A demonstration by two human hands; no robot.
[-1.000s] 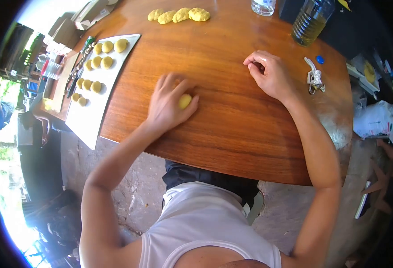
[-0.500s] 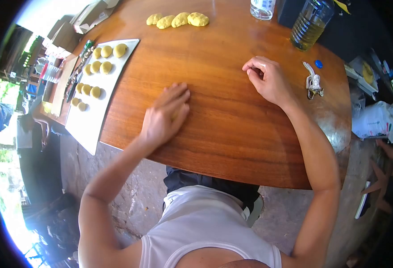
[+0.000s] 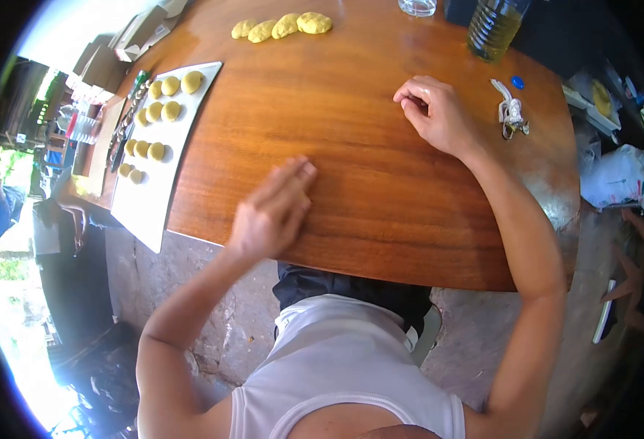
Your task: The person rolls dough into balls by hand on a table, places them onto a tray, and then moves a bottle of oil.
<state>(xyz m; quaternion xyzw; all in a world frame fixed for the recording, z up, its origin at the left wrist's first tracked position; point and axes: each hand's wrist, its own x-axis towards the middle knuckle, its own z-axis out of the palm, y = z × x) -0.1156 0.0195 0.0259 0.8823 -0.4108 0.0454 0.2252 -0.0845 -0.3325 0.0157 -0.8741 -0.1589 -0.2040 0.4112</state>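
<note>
My left hand [image 3: 272, 212] is palm down over the wooden table [image 3: 351, 197] near its front edge, fingers stretched and slightly blurred; its palm is hidden. To the right, my right hand [image 3: 435, 113] hovers or rests with curled fingers, thumb near the index finger; what they hold, if anything, cannot be made out. Left of my hands, a white tray [image 3: 143, 208] bears rows of round yellow dough balls [image 3: 170, 111]. Several larger yellow dough lumps [image 3: 285, 26] lie in a row at the far side of the table.
A bottle of yellowish liquid [image 3: 494, 31] stands at the far right, beside a clear container [image 3: 418, 6]. Nearer are a blue cap [image 3: 517, 82] and a bundle of white cord [image 3: 510, 111]. Cardboard boxes [image 3: 106, 67] sit at the far left. A person's arm [image 3: 78, 218] shows at the left.
My left hand has moved slightly nearer to my body along the table. The view has shifted a little, and my right hand keeps its curled pose.
</note>
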